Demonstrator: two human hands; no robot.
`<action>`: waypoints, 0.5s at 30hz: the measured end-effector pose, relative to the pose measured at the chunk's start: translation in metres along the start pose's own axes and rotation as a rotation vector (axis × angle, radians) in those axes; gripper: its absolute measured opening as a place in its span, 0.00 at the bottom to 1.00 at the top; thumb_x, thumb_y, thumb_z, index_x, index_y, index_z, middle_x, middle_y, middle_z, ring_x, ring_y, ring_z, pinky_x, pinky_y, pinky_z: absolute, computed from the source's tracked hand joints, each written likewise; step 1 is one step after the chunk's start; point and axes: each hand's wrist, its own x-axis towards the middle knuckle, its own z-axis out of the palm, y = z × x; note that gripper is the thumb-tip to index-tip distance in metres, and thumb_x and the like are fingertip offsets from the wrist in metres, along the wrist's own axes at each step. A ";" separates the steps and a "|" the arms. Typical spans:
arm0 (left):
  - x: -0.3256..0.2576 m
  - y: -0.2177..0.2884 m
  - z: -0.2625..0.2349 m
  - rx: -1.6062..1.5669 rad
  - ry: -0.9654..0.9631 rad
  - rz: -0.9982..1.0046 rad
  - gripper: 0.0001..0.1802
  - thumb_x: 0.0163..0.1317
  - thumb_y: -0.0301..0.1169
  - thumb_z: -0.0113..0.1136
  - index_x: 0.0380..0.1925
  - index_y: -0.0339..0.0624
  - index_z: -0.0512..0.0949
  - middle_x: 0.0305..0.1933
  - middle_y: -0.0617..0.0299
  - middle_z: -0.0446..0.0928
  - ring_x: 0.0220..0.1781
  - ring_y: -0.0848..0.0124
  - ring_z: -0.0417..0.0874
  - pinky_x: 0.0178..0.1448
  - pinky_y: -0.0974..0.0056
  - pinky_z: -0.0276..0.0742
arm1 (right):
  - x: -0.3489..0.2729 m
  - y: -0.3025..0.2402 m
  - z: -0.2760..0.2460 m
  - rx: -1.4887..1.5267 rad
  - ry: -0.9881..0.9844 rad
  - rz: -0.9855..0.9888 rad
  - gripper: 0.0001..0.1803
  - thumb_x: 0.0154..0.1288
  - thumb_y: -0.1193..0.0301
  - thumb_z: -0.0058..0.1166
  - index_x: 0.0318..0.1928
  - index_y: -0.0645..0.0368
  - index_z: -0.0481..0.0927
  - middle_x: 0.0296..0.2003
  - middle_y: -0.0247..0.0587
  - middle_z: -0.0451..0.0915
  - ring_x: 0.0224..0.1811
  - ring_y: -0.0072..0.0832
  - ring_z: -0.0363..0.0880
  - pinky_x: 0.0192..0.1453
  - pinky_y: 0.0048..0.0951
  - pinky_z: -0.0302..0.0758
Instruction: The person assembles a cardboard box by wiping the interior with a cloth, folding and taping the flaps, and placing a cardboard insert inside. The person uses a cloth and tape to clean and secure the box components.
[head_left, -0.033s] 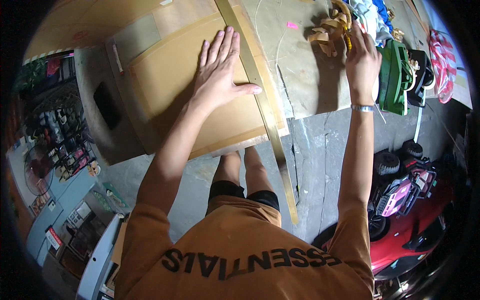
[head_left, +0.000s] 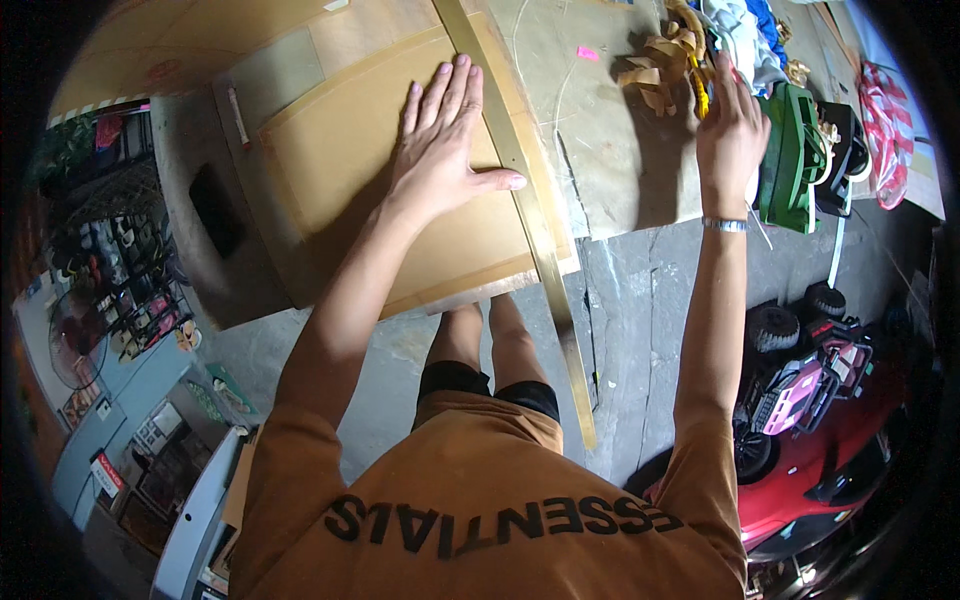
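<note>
My left hand lies flat with fingers spread on a tan cardboard sheet. Its thumb and fingertips press along a long brass-coloured metal straightedge, which runs across the sheet and juts past the table's near edge. At the right, my right hand is closed around a slim yellow utility knife beside a pile of curled tan strips. The thumb is mostly hidden, so the grip shows only in part. A green tape dispenser stands just right of that hand.
A black tape dispenser and a red-and-white plastic bag are further right, with blue and white cloth behind. A dark phone-like slab lies left. A pink toy vehicle and red car stand lower right.
My right hand has shifted slightly toward me and to the right, with more of the yellow utility knife showing. My left hand and the straightedge stay in place.
</note>
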 end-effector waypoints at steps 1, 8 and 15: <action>0.000 0.001 0.000 -0.019 0.021 0.010 0.76 0.44 0.68 0.75 0.82 0.35 0.45 0.87 0.44 0.43 0.89 0.52 0.39 0.87 0.43 0.30 | -0.005 0.002 -0.003 -0.035 -0.013 0.011 0.40 0.61 0.78 0.58 0.75 0.42 0.71 0.51 0.32 0.84 0.52 0.32 0.81 0.51 0.39 0.72; -0.003 0.001 -0.023 -0.341 0.035 0.047 0.53 0.59 0.46 0.75 0.79 0.37 0.59 0.80 0.44 0.62 0.83 0.49 0.59 0.85 0.45 0.48 | -0.074 -0.060 -0.075 0.239 -0.151 0.433 0.12 0.69 0.76 0.59 0.51 0.64 0.79 0.42 0.58 0.80 0.46 0.55 0.81 0.51 0.47 0.78; -0.113 0.006 -0.071 -0.600 0.157 -0.568 0.12 0.77 0.28 0.55 0.54 0.37 0.83 0.36 0.53 0.83 0.31 0.72 0.79 0.37 0.64 0.75 | -0.247 -0.177 -0.146 0.613 -0.640 0.652 0.32 0.60 0.48 0.73 0.46 0.63 0.76 0.31 0.49 0.81 0.33 0.49 0.82 0.41 0.47 0.77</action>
